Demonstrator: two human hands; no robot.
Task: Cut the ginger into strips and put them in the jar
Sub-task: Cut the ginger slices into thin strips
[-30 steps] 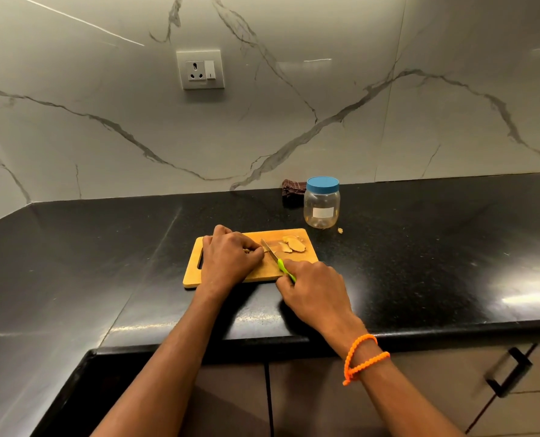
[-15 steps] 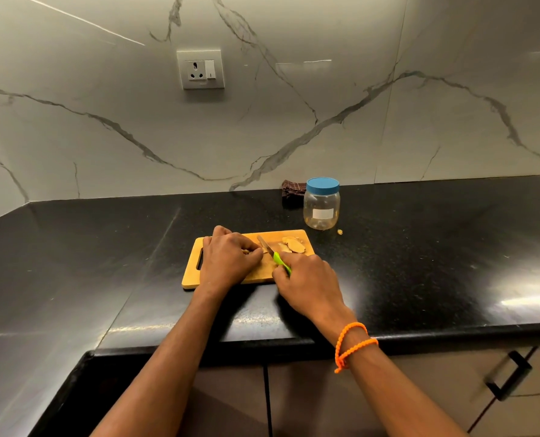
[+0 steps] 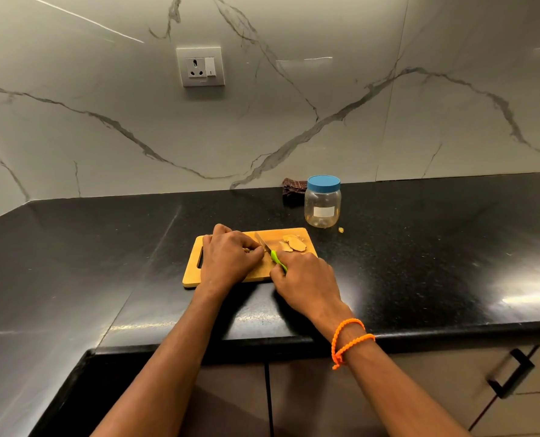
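Observation:
A small wooden cutting board (image 3: 303,234) lies on the black counter. My left hand (image 3: 230,258) rests on it with fingers curled down over a piece of ginger that is almost wholly hidden. My right hand (image 3: 306,283) grips the green handle of a small knife (image 3: 267,249); the blade points away from me and sits right beside my left fingertips. Several flat ginger slices (image 3: 293,244) lie on the board's far right part. The clear jar (image 3: 322,203) with a blue lid on stands behind the board's right corner.
A ginger scrap (image 3: 341,229) lies on the counter next to the jar. A dark folded cloth (image 3: 292,190) sits against the marble wall behind the jar. A wall socket (image 3: 200,67) is above. The counter's front edge runs below my wrists, with a cabinet handle (image 3: 511,372) lower right.
My right hand and the knife slid slightly left and forward along the board, closer to my left fingertips. The left hand stayed in place.

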